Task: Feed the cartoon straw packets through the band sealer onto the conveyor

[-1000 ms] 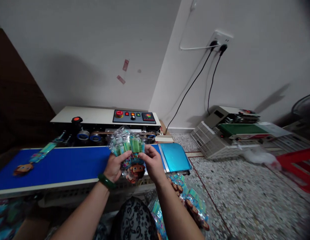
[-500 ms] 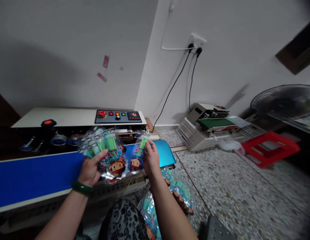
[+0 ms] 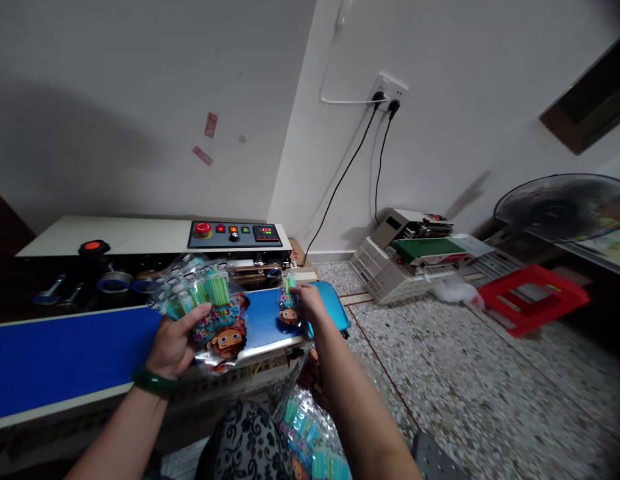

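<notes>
My left hand grips a fanned stack of clear packets printed with a cartoon face and filled with green sticks, held above the near edge of the blue conveyor belt. My right hand holds a single packet of the same kind down at the right end of the belt, beside the shiny blue end plate. The sealing machine with its control panel stands behind the belt.
A bag with more packets lies on the floor by my knee. A second sealing machine sits on the speckled floor at the right, with a red crate and a fan beyond. Two cables run to a wall socket.
My right hand pulled one packet out of the stack and carried it right and forward onto the belt's end. My left hand drifted left with the stack. The view swung right.
</notes>
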Demonstrator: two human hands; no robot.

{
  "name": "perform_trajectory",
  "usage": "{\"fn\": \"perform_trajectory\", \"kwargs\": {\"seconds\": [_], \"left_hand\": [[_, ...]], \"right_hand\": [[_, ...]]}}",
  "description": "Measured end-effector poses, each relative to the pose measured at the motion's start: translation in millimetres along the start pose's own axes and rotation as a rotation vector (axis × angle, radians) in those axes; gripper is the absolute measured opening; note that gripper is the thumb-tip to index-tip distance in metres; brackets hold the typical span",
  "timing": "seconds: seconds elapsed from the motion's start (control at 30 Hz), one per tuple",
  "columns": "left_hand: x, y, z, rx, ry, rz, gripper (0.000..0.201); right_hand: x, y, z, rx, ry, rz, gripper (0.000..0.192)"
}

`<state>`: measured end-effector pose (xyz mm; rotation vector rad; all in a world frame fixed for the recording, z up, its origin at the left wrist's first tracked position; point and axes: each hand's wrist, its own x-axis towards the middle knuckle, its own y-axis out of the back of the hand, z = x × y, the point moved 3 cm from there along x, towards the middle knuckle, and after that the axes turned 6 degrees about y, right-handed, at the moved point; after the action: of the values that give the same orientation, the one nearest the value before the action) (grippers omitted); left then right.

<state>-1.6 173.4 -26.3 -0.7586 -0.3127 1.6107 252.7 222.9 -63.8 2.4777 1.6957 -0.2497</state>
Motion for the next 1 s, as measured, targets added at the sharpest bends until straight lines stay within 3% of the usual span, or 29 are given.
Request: {"fn": "perform_trajectory", "kwargs": {"seconds": [0.1, 0.2, 0.27, 0.37, 0.47, 0.7, 0.8, 0.9, 1.0], "left_hand": [[0, -1.0, -1, -0.007, -0.010, -0.007, 0.043], [0, -2.5, -4, -0.002, 0.007, -0.008, 0.046], [1, -3.6, -6, 0.021, -0.002, -0.018, 0.047], [1, -5.2, -9, 0.061, -0.058, -0.047, 0.049], [1, -6.3, -13, 0.074, -0.084, -0.048, 0.048], [1, -6.8, -6, 0.040, -0.006, -0.018, 0.038], [0, 0.7, 3, -0.019, 0.127, 0.025, 0.021], [-6, 3.5, 6, -0.021, 0.245, -0.072, 0.016], [-16, -3.3, -2, 0.042, 0.327, -0.283, 0.031]], "right_hand": [[5, -12, -5, -0.032, 0.031, -0.024, 0.011], [-10, -27, -15, -0.034, 0.151, -0.007, 0.021], [-33, -44, -25, -0.025, 0.300, -0.126, 0.029], [-71, -73, -33, -0.037, 0.467, -0.419, 0.045], [-88, -86, -33, -0.007, 0.486, -0.447, 0.041], [-81, -63, -36, 0.228, 0.482, -0.286, 0.021], [-81, -49, -37, 0.261, 0.491, -0.264, 0.015], [-83, -43, -35, 0.295, 0.463, -0.270, 0.018], [-89, -45, -36, 0.337, 0.461, -0.278, 0.023]]}}
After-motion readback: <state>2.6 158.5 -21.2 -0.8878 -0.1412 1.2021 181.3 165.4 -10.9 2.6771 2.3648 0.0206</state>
